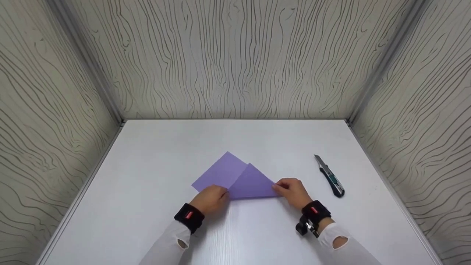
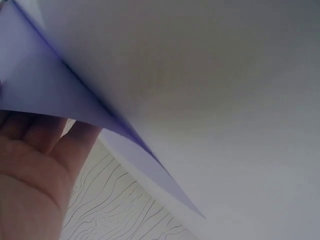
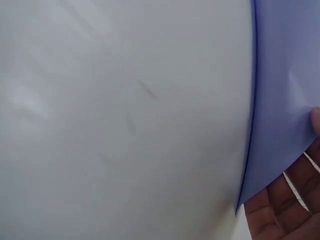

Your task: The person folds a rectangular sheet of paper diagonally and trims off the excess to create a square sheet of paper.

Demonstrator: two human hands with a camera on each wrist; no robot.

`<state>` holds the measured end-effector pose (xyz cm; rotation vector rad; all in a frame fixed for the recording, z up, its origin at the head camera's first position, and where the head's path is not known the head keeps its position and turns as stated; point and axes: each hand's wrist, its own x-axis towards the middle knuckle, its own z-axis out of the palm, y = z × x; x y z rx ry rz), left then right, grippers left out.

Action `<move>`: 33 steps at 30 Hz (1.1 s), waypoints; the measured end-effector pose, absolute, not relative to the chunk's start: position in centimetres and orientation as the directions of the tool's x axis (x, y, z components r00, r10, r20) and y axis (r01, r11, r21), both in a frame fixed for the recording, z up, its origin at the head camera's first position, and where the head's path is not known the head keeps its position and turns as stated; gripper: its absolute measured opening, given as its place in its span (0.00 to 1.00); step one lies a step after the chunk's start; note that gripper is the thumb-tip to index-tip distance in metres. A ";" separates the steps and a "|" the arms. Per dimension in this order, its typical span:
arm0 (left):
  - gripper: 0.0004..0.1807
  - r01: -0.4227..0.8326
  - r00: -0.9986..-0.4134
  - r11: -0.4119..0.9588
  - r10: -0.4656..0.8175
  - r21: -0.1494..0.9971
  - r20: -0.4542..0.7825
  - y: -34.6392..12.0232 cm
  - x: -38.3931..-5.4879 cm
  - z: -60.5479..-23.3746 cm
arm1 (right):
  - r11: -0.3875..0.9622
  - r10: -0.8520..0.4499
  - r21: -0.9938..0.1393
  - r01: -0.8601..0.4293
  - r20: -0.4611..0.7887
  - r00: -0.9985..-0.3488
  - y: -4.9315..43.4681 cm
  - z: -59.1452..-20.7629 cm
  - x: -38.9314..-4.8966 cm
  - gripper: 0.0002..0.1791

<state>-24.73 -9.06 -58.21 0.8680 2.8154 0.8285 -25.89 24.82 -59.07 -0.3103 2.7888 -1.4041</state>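
Note:
A sheet of purple paper (image 1: 217, 171) lies on the white table, folded over on itself, with a darker triangular flap (image 1: 252, 184) on its right half. The folded edge faces the person. My left hand (image 1: 209, 199) grips the paper near the middle of this edge; in the left wrist view its fingers (image 2: 82, 142) pass beneath the raised sheet. At the right corner, my right hand (image 1: 293, 191) pinches the flap. The right wrist view has the thumb (image 3: 316, 120) on top of the paper and the other fingers under it.
A utility knife (image 1: 330, 177) with a dark handle lies to the right, its blade out and pointing away. The white table (image 1: 154, 147) is bounded by wood-grain panels (image 1: 235, 66) at the back and on both sides. Black bands (image 1: 189, 218) circle both wrists.

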 end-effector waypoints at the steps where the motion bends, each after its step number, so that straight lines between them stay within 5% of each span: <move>1: 0.19 0.488 -0.842 0.697 0.535 0.525 0.070 -9.0 -24.7 -58.2 | 0.584 -0.171 -0.793 -0.171 0.086 -0.982 24.7 -59.1 -26.0 0.07; 11: 0.32 0.382 -0.898 0.725 0.437 0.573 0.046 -7.2 -25.0 -57.7 | 0.679 -0.095 -0.730 -0.072 0.010 -0.995 23.5 -58.7 -27.1 0.09; 24: 0.18 0.397 -0.917 0.854 0.388 0.337 0.096 -4.4 -25.2 -57.8 | 0.771 -0.067 -0.636 -0.032 -0.031 -0.997 22.1 -58.8 -28.0 0.13; 33: 0.16 0.388 -0.919 0.904 0.365 0.178 0.149 -3.7 -24.8 -58.6 | 0.849 -0.068 -0.527 -0.040 -0.034 -0.997 23.4 -63.6 -31.3 0.15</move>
